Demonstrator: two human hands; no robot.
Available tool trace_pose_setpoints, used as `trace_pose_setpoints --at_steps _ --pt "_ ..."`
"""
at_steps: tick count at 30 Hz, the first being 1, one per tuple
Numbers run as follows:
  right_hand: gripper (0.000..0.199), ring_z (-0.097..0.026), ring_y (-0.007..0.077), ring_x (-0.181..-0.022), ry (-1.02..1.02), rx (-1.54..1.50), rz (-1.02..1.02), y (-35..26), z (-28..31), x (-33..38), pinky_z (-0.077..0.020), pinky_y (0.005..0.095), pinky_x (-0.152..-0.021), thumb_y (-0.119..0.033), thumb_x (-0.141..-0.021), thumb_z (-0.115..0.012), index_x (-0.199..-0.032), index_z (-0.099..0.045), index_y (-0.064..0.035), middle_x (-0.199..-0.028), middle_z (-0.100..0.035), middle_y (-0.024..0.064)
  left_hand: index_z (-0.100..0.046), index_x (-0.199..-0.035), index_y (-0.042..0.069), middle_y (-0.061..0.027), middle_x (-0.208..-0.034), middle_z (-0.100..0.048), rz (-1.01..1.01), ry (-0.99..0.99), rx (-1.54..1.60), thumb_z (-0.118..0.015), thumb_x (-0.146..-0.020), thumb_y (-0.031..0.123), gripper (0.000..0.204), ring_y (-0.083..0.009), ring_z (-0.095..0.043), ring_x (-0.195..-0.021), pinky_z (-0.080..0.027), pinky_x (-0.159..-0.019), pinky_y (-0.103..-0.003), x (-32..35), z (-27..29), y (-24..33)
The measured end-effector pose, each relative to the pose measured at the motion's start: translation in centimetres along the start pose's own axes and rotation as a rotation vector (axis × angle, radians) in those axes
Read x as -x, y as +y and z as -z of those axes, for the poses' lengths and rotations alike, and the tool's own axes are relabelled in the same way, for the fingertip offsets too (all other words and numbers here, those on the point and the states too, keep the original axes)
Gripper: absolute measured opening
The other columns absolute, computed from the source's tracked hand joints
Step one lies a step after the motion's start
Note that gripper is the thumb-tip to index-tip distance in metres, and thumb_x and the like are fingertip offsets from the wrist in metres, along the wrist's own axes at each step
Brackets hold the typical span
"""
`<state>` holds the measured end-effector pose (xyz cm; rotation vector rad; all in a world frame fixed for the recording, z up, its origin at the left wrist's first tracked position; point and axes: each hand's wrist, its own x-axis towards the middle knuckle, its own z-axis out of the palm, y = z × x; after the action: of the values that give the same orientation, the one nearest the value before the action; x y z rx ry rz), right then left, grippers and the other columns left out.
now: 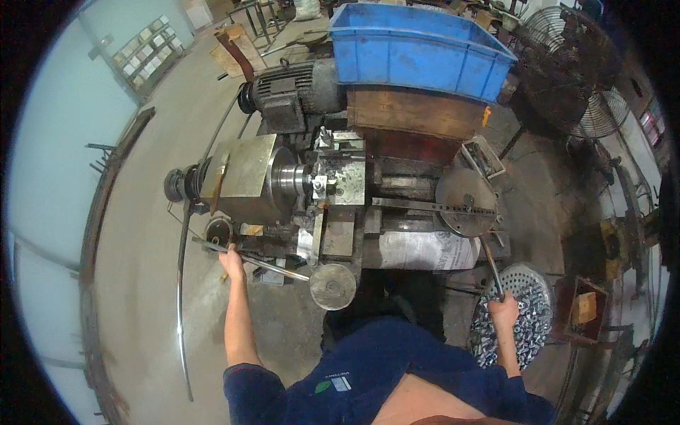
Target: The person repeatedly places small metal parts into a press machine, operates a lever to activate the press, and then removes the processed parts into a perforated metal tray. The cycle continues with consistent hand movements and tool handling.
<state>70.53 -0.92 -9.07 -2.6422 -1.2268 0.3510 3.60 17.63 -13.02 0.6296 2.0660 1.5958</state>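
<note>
My left hand (231, 262) is closed around a long metal lever (278, 268), which runs to a round metal disc (332, 286) at the near side of a lathe-like machine. On the right, my right hand (503, 312) grips a shorter lever handle (490, 262) that slopes down from a round plate (466, 202). Below that hand stands a perforated round basket (525, 275) filled with small metal parts (533, 312). Between my hands is the machine's tool block (344, 178), beside a shiny spindle (289, 180). The fingers of both hands are partly hidden.
A blue plastic crate (421, 60) rests on a wooden box (418, 113) behind the machine. An electric motor (294, 88) sits at the back left. A brush (219, 180) lies on the flat metal cover (249, 166). A large fan (567, 64) stands back right.
</note>
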Motion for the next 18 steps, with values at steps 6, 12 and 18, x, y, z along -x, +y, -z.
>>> trace_pose_setpoints --at_steps 6,12,18 --pt "0.033 -0.058 0.0380 -0.068 0.112 0.211 0.109 1.3 0.4 -3.1 -0.0452 0.0455 -0.062 -0.029 -0.060 -0.059 -0.082 -0.058 -0.0048 -0.071 -0.059 0.0205 -0.052 -0.087 -0.005 -0.0075 -0.067 -0.053 0.049 0.040 -0.009 -0.054 -0.075 0.008 0.018 -0.0176 -0.052 -0.056 -0.043 -0.050 -0.031 -0.4 1.0 -0.2" --pt "0.032 -0.059 0.0304 -0.071 0.339 0.426 0.313 5.1 1.7 -17.0 -0.0472 0.0414 -0.063 -0.021 -0.056 -0.063 -0.085 -0.061 -0.0076 -0.076 -0.061 0.0134 -0.050 -0.090 -0.004 -0.0090 -0.069 -0.055 -0.029 -0.038 0.018 -0.053 -0.076 0.011 0.020 -0.0188 -0.054 -0.053 -0.046 -0.045 -0.032 -0.5 0.9 -1.4" --pt "0.069 -0.040 0.0328 -0.116 0.458 0.343 0.100 -0.4 1.3 -23.3 -0.0272 0.0416 -0.101 -0.014 -0.062 -0.062 -0.127 -0.039 -0.0039 -0.117 -0.050 0.0189 -0.048 -0.095 -0.001 -0.0096 -0.071 -0.055 -0.001 -0.165 0.065 -0.053 -0.083 0.027 0.031 -0.0181 -0.056 -0.053 -0.049 -0.049 -0.031 2.0 0.2 1.8"
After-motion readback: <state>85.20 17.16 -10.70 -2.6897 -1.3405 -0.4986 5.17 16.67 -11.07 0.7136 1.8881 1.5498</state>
